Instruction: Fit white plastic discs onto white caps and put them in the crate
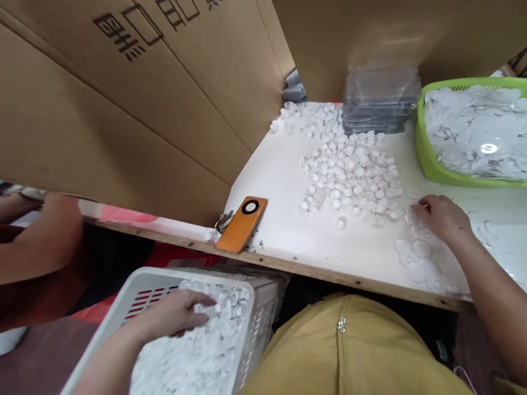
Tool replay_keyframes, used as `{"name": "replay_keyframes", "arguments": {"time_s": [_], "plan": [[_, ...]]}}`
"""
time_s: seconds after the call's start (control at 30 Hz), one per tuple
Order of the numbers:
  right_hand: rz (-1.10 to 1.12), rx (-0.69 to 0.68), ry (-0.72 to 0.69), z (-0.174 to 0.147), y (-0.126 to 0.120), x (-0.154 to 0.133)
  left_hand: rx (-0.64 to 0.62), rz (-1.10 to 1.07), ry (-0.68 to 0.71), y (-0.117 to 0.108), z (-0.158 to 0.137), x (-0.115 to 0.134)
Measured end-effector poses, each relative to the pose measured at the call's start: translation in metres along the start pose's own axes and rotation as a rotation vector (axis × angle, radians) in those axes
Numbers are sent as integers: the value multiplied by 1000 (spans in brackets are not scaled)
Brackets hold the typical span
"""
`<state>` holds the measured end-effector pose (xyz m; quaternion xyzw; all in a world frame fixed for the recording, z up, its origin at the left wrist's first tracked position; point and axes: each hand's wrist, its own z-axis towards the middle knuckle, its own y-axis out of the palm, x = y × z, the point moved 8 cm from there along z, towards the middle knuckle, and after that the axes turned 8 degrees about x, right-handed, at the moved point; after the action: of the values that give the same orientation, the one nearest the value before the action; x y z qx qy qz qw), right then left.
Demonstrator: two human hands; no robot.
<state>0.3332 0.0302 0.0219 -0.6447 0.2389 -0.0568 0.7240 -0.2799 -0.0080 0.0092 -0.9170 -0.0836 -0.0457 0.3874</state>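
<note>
Fingers (pixel 201 298) of the left hand (pixel 175 314) part, apparently empty, over a well-filled white basket (pixel 252 296), those of the right hand (pixel 442 219) curl, hold unclear, by flat discs (pixel 422 249) on the tabletop (pixel 280 219), and piled white caps (pixel 358 171) seemingly remain.

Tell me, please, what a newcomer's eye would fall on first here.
The orange phone, lying at the front edge of the table, would probably draw attention first. The lime-green basket of white discs at right likely comes next, then the small white pieces spread mid-table. At lower left, the left hand is over a white basket.
</note>
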Motion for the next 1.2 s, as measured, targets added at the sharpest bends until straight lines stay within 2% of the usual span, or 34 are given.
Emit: {"name": "replay_keyframes", "arguments": {"time_s": [0.03, 0.07, 0.1, 0.13, 0.2, 0.27, 0.33, 0.4, 0.5, 0.63, 0.77, 0.9, 1.03, 1.2], "plan": [[-9, -11, -9, 3, 4, 4, -7, 42, -102, 3, -3, -21], [-17, -23, -19, 5, 8, 5, 10, 56, -137, 4, -5, -28], [-14, -35, -27, 6, 11, 5, 81, 47, -108, 0, -5, -21], [1, -46, -32, 7, 13, 3, 198, 16, -19, -8, -3, 0], [30, -86, -19, 8, 15, -1, 442, -110, 237, -27, 0, 66], [67, -114, 29, 7, 12, -3, 606, -264, 467, -36, 6, 141], [144, -90, 82, 2, 4, -5, 611, -385, 672, -30, 22, 213], [321, -46, 124, -8, -4, -7, 575, -390, 792, -15, 43, 270], [649, -96, 183, -37, -2, -20, 507, -338, 869, 8, 67, 318], [938, -353, 239, -81, 27, -64, 392, -359, 957, 27, 66, 339], [1042, -493, 310, -97, 56, -102, 397, -317, 976, 33, 58, 343], [966, -544, 328, -91, 76, -112, 373, -295, 1006, 37, 61, 347], [858, -596, 315, -87, 82, -114, 322, -316, 1028, 32, 64, 346], [846, -690, 361, -88, 83, -118, 147, -335, 1051, 22, 60, 347]]}}
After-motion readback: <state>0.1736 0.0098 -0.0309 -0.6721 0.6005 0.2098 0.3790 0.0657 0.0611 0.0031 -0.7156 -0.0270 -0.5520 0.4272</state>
